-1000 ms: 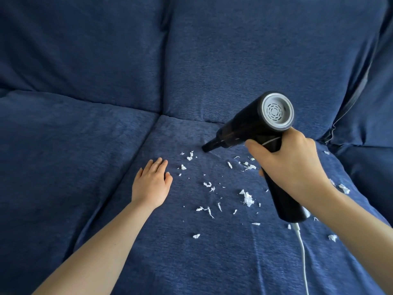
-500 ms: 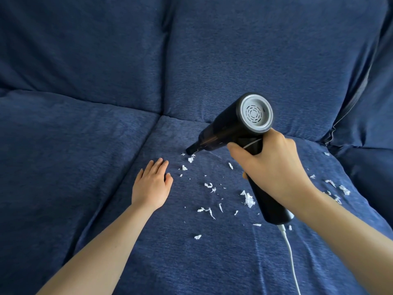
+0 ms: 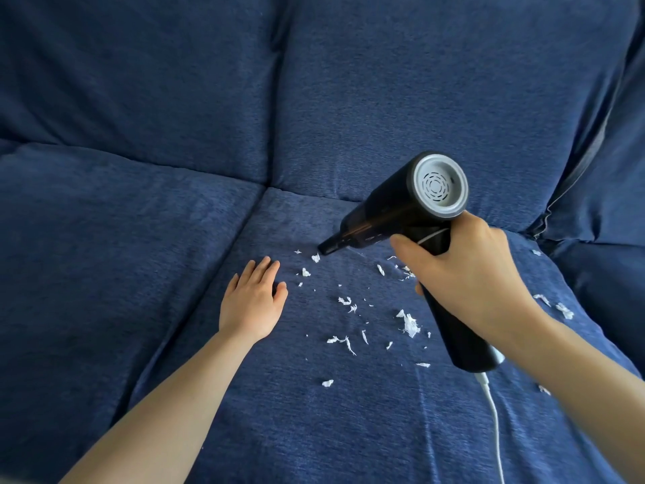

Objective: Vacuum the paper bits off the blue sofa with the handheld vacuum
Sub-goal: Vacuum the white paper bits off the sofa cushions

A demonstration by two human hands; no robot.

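Vacuum [image 3: 401,204] handle clenched in right hand [image 3: 464,274] grip; left hand [image 3: 253,302] flat on sofa [image 3: 139,239], released.

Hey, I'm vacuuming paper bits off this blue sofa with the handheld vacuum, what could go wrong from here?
1. The white cord trails over the seat cushion and may drag or scatter paper bits nearby.
2. Bits right of the right hand, near the cushion edge, are easy to miss or knock into the gap.
3. The nozzle works close to the left hand resting on the cushion and might bump its fingers.
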